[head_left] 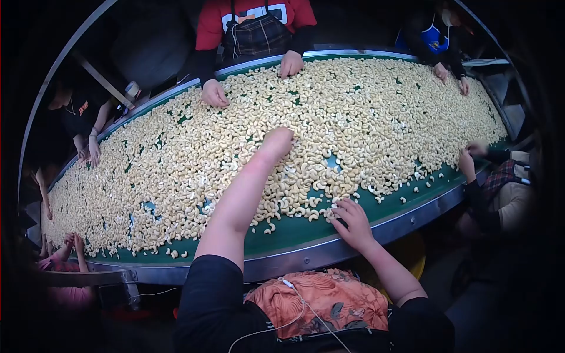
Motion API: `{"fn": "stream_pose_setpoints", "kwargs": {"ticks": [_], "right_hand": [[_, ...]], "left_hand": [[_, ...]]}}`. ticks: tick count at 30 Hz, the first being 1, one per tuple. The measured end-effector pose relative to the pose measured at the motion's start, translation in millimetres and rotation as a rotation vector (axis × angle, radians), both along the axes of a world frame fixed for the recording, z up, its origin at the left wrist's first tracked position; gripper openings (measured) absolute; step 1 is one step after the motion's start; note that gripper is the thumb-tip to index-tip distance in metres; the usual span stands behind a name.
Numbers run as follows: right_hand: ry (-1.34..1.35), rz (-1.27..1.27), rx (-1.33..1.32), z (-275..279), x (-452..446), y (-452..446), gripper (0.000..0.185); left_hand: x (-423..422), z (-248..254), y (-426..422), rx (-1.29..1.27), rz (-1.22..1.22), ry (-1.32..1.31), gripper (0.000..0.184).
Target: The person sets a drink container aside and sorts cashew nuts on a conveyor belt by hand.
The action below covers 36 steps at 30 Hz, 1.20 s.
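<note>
Pale cashews (347,126) lie in a thick, uneven layer over a green conveyor belt (288,232). My left hand (278,143) reaches far out over the middle of the layer. Its fingers are curled down among the nuts, and what they hold, if anything, is hidden. Near the belt's front edge is my right hand (352,225), with its fingers apart and the tips at the border of the nuts. A few loose cashews lie by its fingertips on the green surface.
A metal rail (306,260) runs along the near side of the belt. Across from me a person in a red shirt (212,26) has both hands on the nuts. Other people's hands (467,163) work at both ends. A yellow container (415,257) stands below the rail.
</note>
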State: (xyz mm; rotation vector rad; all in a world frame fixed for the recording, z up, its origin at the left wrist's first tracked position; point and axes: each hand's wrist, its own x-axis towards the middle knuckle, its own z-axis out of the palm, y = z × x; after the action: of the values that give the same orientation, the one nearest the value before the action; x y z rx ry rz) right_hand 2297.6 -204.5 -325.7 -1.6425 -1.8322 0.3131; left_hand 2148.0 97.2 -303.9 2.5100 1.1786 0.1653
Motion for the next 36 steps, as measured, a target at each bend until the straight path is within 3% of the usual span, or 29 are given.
{"fn": "stream_pose_setpoints", "kwargs": {"ticks": [2, 3, 4, 6, 7, 10, 14, 17, 20, 21, 25, 28, 32, 33, 34, 36], "right_hand": [[-0.004, -0.016, 0.011, -2.3, 8.1, -2.0, 0.026], [0.010, -0.017, 0.012, -2.2, 12.3, -2.7, 0.025], [0.027, -0.018, 0.012, -2.2, 15.6, -3.3, 0.025], [0.042, -0.015, 0.014, -1.5, 21.5, -3.9, 0.025], [0.039, -0.012, 0.015, 0.1, 24.4, -4.4, 0.025], [0.038, 0.003, 0.006, -4.7, 33.8, -4.2, 0.024], [0.048, -0.005, -0.009, -7.0, 49.1, -7.7, 0.025], [0.063, -0.005, -0.011, -13.9, 63.1, -6.2, 0.027], [0.031, -0.060, 0.039, -11.1, 81.5, 13.7, 0.029], [0.012, -0.078, -0.024, -11.6, 87.4, 23.5, 0.041], [-0.160, -0.109, -0.113, -30.8, 95.4, 44.7, 0.062], [-0.318, -0.050, -0.187, -27.9, 84.4, 39.5, 0.063], [-0.189, 0.131, -0.194, -30.2, 99.8, 38.8, 0.060], [-0.066, 0.111, -0.035, -27.1, 105.6, 41.8, 0.048], [0.026, 0.066, -0.018, -27.1, 115.6, 48.8, 0.043], [0.216, -0.021, 0.010, -28.2, 140.2, 69.4, 0.034]], "left_hand": [[10.4, -9.6, 2.4, 0.173, -0.008, 0.221, 0.017], [6.9, -12.4, 6.2, 0.140, -0.014, 0.163, 0.014], [1.4, 3.2, 0.6, -0.062, 0.038, -0.005, 0.012], [-11.2, -0.2, 9.7, -0.799, 0.228, -0.577, 0.008], [-7.2, 9.4, -0.4, -0.903, 0.297, -0.852, 0.006], [13.8, 8.7, 1.4, -0.854, 0.239, -0.748, 0.007], [55.6, 1.2, 6.6, -0.001, -0.042, 0.045, 0.014], [73.8, -10.9, 11.6, 0.171, -0.036, 0.358, 0.017], [69.1, 0.1, 1.7, 0.086, -0.005, 0.413, 0.018], [63.8, 6.9, -0.5, -0.020, -0.005, 0.395, 0.016], [36.8, -1.4, -13.2, -1.043, 0.299, -0.666, 0.010], [72.0, 4.6, -46.1, -1.079, 0.221, -0.755, 0.011], [130.7, -31.5, -70.7, -0.481, -0.067, -0.392, 0.020], [137.7, -33.2, -79.6, -0.309, -0.105, -0.281, 0.020], [140.3, -32.2, -93.9, -0.384, 0.004, -0.295, 0.020], [135.9, -54.7, -101.4, -0.085, -0.057, -0.394, 0.019]]}}
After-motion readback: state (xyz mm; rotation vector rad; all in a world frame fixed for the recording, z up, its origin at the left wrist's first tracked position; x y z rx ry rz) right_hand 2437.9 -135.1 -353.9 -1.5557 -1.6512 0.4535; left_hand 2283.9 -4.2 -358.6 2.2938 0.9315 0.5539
